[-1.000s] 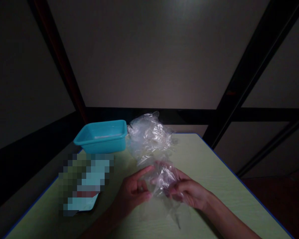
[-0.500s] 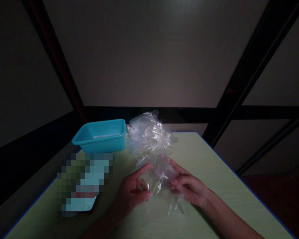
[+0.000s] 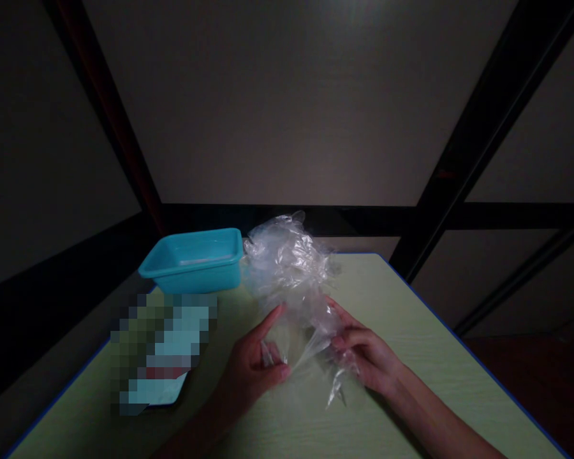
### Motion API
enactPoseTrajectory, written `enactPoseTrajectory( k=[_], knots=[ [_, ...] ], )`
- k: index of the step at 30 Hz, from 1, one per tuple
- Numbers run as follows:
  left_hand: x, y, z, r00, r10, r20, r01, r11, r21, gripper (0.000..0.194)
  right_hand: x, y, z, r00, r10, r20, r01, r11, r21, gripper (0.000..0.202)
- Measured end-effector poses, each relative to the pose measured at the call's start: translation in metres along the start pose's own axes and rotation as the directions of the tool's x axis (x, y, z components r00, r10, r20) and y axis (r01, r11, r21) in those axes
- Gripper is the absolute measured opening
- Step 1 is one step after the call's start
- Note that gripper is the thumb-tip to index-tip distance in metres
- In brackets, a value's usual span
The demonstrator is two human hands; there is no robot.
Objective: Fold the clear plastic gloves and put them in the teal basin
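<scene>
Between my hands, just above the table, a thin crinkled clear plastic glove (image 3: 313,347) is stretched sideways. My left hand (image 3: 249,360) pinches its left edge, thumb low and index finger raised. On the other side, my right hand (image 3: 370,357) grips the film between thumb and fingers, some of which are behind the plastic. Just beyond lies a heap of clear plastic gloves (image 3: 287,248), shiny and tangled. Where the held film ends and the heap begins is hard to make out.
A turquoise plastic basin (image 3: 198,280) stands at the back left of the pale green table (image 3: 411,376), which has a blue edge. In front of it lies a flat, pale phone-like object (image 3: 167,392), mostly blurred by pixelation. A panelled wall (image 3: 287,127) rises behind.
The plastic between my hands has been pulled wider and shifted slightly. My right hand has moved a little to the right; my left has barely moved. Basin and heap are unchanged.
</scene>
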State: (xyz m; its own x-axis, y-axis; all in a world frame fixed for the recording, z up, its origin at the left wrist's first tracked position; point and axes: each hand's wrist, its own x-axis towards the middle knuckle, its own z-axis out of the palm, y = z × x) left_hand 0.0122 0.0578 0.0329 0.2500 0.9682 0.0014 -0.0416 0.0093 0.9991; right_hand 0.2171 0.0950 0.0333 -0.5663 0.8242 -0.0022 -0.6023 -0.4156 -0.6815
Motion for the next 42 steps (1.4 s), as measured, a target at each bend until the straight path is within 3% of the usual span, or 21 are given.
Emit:
enactPoseTrajectory(
  k=[10, 18, 26, 34, 42],
  knots=[
    [-0.001, 0.005, 0.005, 0.997, -0.030, -0.076, 0.029, 0.999, -0.016, 0.085, -0.002, -0.004, 0.005, 0.975, -0.149, -0.163, 0.153, 0.988, 0.011, 0.075],
    [0.005, -0.009, -0.001, 0.993, 0.054, -0.108, -0.059, 0.997, -0.040, 0.090, -0.002, -0.006, 0.009, 0.941, -0.252, -0.226, 0.268, 0.963, 0.043, 0.069],
    [0.003, -0.008, -0.003, 0.992, 0.026, -0.124, -0.026, 1.000, 0.008, 0.083, -0.002, -0.003, 0.012, 0.974, -0.140, -0.176, 0.125, 0.988, -0.093, 0.070],
    [0.004, -0.001, -0.001, 0.995, -0.028, -0.096, 0.027, 1.000, -0.015, 0.084, -0.002, -0.007, 0.017, 0.922, -0.368, -0.117, 0.336, 0.914, -0.226, 0.077],
    [0.003, -0.005, -0.001, 0.992, -0.050, -0.112, 0.055, 0.998, 0.043, 0.083, -0.004, -0.025, 0.015, 0.867, -0.480, -0.135, 0.397, 0.829, -0.395, 0.065]
  ],
)
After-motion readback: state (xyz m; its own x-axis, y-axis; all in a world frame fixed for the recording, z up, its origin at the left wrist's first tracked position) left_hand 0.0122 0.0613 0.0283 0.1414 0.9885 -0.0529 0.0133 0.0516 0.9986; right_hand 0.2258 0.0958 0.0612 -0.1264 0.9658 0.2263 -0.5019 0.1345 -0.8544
